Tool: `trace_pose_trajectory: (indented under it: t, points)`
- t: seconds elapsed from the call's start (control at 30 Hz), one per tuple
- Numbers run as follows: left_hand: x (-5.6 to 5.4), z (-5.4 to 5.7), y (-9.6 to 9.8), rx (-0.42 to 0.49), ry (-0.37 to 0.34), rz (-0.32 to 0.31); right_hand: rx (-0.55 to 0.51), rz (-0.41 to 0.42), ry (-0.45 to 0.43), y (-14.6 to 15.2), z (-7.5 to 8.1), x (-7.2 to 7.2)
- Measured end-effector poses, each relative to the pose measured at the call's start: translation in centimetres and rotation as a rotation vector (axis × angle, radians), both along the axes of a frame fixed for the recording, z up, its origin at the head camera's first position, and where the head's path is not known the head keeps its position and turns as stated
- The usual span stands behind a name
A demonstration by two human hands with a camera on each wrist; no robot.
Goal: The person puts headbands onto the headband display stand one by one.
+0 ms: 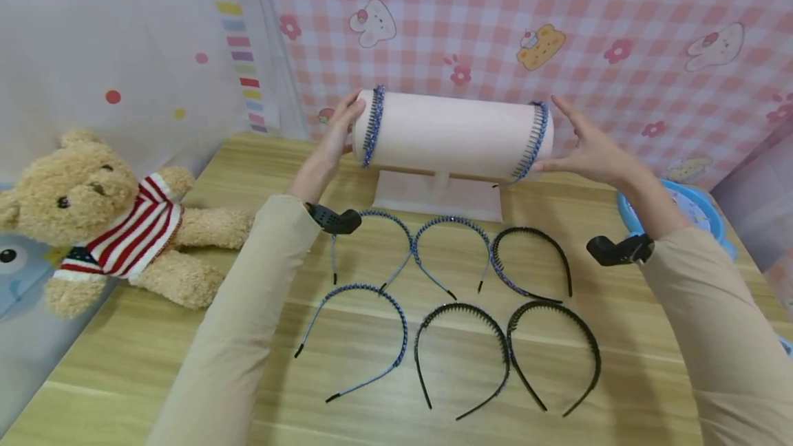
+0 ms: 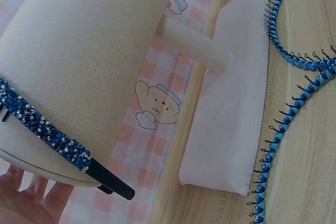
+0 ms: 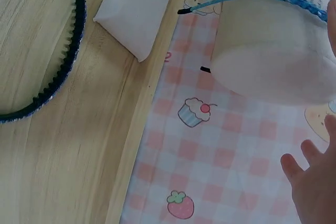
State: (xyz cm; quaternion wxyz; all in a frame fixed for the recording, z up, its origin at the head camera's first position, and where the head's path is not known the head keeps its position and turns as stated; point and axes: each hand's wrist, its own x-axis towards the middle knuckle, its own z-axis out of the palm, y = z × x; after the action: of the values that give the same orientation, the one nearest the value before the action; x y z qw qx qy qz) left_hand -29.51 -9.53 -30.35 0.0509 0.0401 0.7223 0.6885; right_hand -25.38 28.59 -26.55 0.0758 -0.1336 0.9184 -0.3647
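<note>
A pale, padded roll [image 1: 458, 133] lies sideways on a T-shaped display stand at the table's back. A blue beaded headband [image 1: 374, 126] is fitted round its left end. Near the right end sits another blue headband [image 1: 535, 140], its black tip showing below the roll. My left hand [image 1: 337, 126] rests against the left end; its fingers [image 2: 55, 200] show straight beside the end face in the left wrist view. At the other end, my right hand [image 1: 591, 150] is spread wide, thumb at the roll's lower edge and fingers apart from it.
Several blue and black headbands [image 1: 461, 307] lie in two rows before the stand's flat base [image 1: 396, 198]. A teddy bear [image 1: 130, 226] in a striped shirt lies at the left. A blue basket [image 1: 712, 212] stands behind my right forearm. Checked pink cloth [image 1: 421, 33] hangs behind.
</note>
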Motion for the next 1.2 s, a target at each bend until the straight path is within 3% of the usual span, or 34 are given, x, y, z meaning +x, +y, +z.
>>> trace_pose_trajectory:
  t: [0.53, 0.73, 0.9, 1.2]
  points:
    - [-0.1, 0.1, -0.1, 0.003, 0.006, 0.007, 0.02, 0.15, 0.163, -1.8, 0.9, -1.1]
    - [-0.1, 0.1, -0.1, 0.008, 0.0, 0.009, 0.213, 0.16, 0.298, -3.6, 1.3, -1.5]
    - [-0.1, 0.1, 0.1, 0.006, -0.003, 0.004, 0.398, 0.139, 0.319, -5.4, 1.8, -1.4]
    - [0.0, 0.1, 0.4, 0.015, 0.01, 0.007, 0.504, 0.211, 0.322, -8.7, 2.3, -1.8]
